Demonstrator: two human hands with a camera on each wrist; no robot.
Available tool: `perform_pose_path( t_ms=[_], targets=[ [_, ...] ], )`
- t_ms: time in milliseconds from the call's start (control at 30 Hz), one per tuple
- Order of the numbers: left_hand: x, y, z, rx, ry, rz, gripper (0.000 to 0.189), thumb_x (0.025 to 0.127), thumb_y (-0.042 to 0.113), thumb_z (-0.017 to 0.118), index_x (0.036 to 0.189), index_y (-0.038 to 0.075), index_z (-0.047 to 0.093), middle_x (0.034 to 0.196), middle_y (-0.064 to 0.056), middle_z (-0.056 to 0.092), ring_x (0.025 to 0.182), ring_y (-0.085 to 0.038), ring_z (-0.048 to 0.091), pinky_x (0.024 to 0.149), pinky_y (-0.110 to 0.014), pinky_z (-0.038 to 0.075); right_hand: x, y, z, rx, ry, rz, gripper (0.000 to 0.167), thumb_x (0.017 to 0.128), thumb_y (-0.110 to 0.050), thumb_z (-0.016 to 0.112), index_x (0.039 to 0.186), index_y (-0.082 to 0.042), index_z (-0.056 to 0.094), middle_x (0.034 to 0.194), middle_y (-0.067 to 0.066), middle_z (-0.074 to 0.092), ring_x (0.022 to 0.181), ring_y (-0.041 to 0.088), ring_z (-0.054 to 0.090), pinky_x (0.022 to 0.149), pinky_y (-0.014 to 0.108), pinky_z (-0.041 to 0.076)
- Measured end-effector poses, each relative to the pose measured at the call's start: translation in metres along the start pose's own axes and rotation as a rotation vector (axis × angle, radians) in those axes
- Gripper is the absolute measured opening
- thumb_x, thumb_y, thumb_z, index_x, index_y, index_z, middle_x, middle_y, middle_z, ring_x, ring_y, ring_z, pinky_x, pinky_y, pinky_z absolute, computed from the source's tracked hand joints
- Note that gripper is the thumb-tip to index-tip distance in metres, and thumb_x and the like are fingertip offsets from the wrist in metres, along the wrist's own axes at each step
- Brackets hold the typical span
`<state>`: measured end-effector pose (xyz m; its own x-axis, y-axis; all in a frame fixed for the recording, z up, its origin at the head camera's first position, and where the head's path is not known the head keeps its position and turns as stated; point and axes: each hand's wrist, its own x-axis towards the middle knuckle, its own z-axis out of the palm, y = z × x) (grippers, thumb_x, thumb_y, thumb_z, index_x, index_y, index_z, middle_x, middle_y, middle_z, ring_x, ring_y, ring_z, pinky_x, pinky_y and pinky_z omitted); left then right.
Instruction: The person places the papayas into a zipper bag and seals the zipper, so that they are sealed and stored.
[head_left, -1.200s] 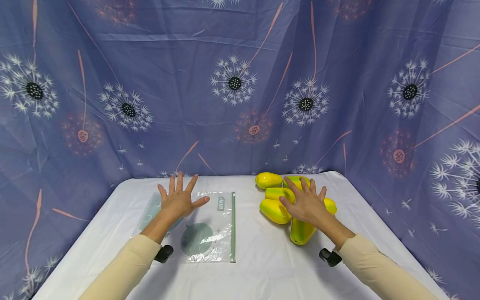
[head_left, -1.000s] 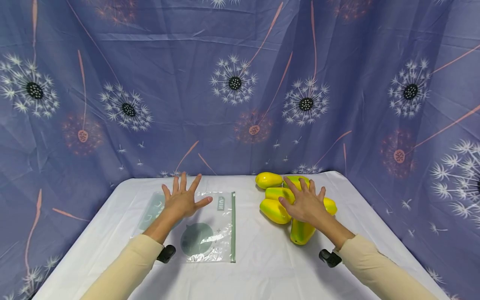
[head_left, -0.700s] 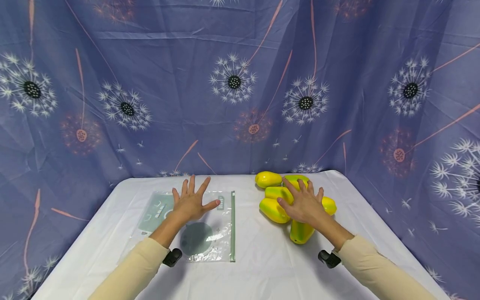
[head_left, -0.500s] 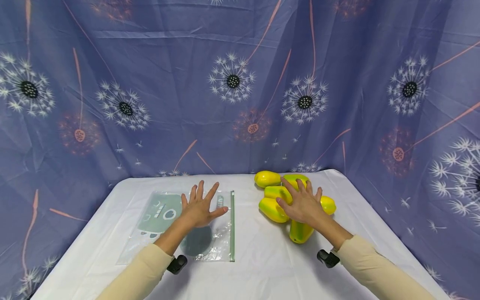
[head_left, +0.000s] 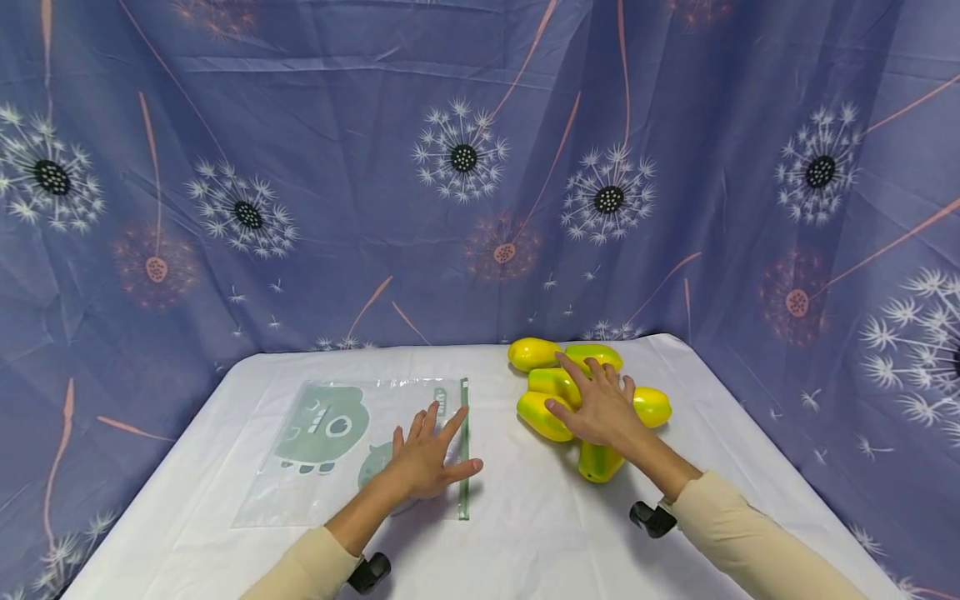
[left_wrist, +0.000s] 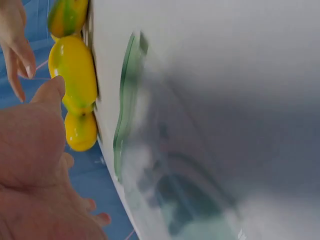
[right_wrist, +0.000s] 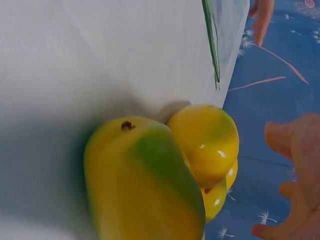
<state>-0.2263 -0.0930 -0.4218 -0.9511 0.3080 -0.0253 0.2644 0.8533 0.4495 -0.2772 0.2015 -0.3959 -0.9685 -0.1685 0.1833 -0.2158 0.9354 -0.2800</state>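
Note:
A clear zip bag (head_left: 324, 423) with grey-green cartoon prints lies flat on the white table, its green zip edge (head_left: 463, 493) facing right. Over that edge, my left hand (head_left: 422, 462) spreads its fingers and holds nothing; the left wrist view shows a gap between the palm and the bag. Several yellow-green papayas (head_left: 545, 417) lie in a cluster on the right, partly covered in the head view by my right hand (head_left: 600, 410). That hand hovers over them with spread fingers, apart from the large papaya (right_wrist: 145, 180) in the right wrist view.
A white cloth (head_left: 517, 542) covers the table. Behind it and along both sides hangs a blue-purple curtain (head_left: 360, 192) with dandelion prints. A small black wrist camera (head_left: 370, 573) sits under the left wrist, and another black camera (head_left: 652, 518) under the right.
My left hand has moved right and towards me, from over the bag's left print to its zip edge. My right hand stays almost still above the papayas. The view tilts slightly.

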Motion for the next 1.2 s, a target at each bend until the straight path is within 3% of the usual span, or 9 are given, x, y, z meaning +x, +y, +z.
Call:
perform_pose_path(
  t_ms=[167,400,833,1200],
  targets=[
    [-0.004,0.005,0.009,-0.009,-0.016,0.005,0.083,0.093,0.057,0.065,0.161,0.026,0.029,0.165,-0.027,0.017,0.150,-0.050,0.022,0.114,-0.079,0.016,-0.001,-0.002,0.003,0.073,0.051,-0.035,0.079,0.094,-0.052,0.064,0.161,-0.030,0.028,0.154,0.027,0.041,0.143,0.052,0.034,0.108,0.075,0.025],
    [-0.011,0.006,0.018,-0.014,-0.038,-0.004,0.083,0.092,0.058,0.066,0.160,0.023,0.033,0.164,-0.028,0.019,0.149,-0.049,0.025,0.113,-0.078,0.020,-0.003,-0.003,0.007,0.167,0.058,-0.030,0.075,0.095,-0.048,0.065,0.159,-0.024,0.034,0.156,0.022,0.043,0.140,0.049,0.040,0.103,0.072,0.033],
    [-0.021,0.015,0.036,-0.030,-0.110,0.052,0.086,0.092,0.060,0.064,0.159,0.016,0.034,0.165,-0.028,0.016,0.151,-0.052,0.018,0.112,-0.081,0.015,-0.006,-0.004,0.010,0.225,0.058,-0.009,0.071,0.097,-0.044,0.064,0.158,-0.021,0.036,0.156,0.020,0.044,0.140,0.050,0.041,0.106,0.072,0.033],
    [-0.024,0.020,0.039,-0.050,-0.116,0.002,0.092,0.091,0.062,0.063,0.156,0.002,0.037,0.163,-0.034,0.017,0.151,-0.052,0.018,0.113,-0.080,0.012,-0.004,-0.005,0.011,0.248,0.051,0.003,0.069,0.097,-0.042,0.065,0.157,-0.021,0.038,0.157,0.017,0.044,0.141,0.047,0.042,0.111,0.072,0.030]
  ],
)
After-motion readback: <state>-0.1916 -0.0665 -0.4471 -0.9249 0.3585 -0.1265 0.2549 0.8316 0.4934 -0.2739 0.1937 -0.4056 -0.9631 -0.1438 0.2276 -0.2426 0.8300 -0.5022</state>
